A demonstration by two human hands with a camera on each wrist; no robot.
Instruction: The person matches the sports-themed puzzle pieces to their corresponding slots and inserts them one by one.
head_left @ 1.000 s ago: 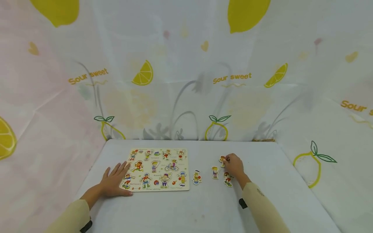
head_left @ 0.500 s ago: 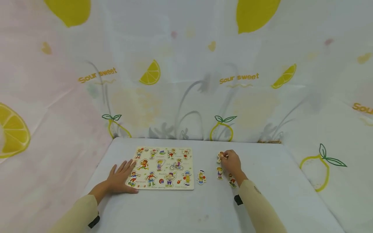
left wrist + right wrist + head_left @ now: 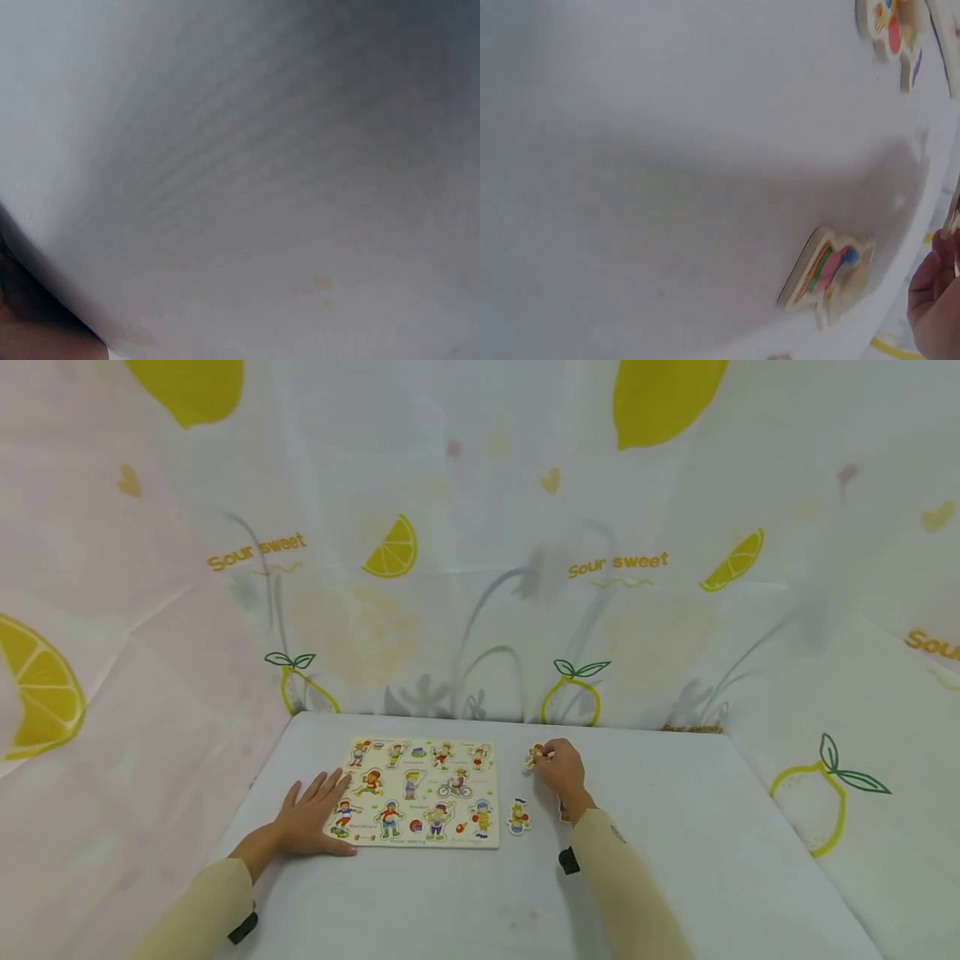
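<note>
A cream puzzle board (image 3: 420,811) with printed sports figures lies flat at the left middle of the table. My left hand (image 3: 311,817) rests with spread fingers on the board's left edge. Right of the board, my right hand (image 3: 562,770) pinches a small puzzle piece (image 3: 533,757) shaped like a figure, held off the table. In the right wrist view, fingertips of that hand (image 3: 936,300) show at the right edge with the held piece (image 3: 953,216). Another figure piece (image 3: 519,817) lies beside the board. A further piece (image 3: 565,812) is partly covered by my right wrist.
White cloth covers the table (image 3: 450,902). A lemon-patterned curtain (image 3: 465,610) stands behind it and along both sides. In the right wrist view, a wooden piece (image 3: 831,268) lies below the hand, and another (image 3: 894,28) near the board's edge (image 3: 946,45).
My right hand has lifted the pinched piece and carried it left toward the board. Its forearm now covers the skateboarding piece. The left hand stays on the board; the head view has shifted slightly.
</note>
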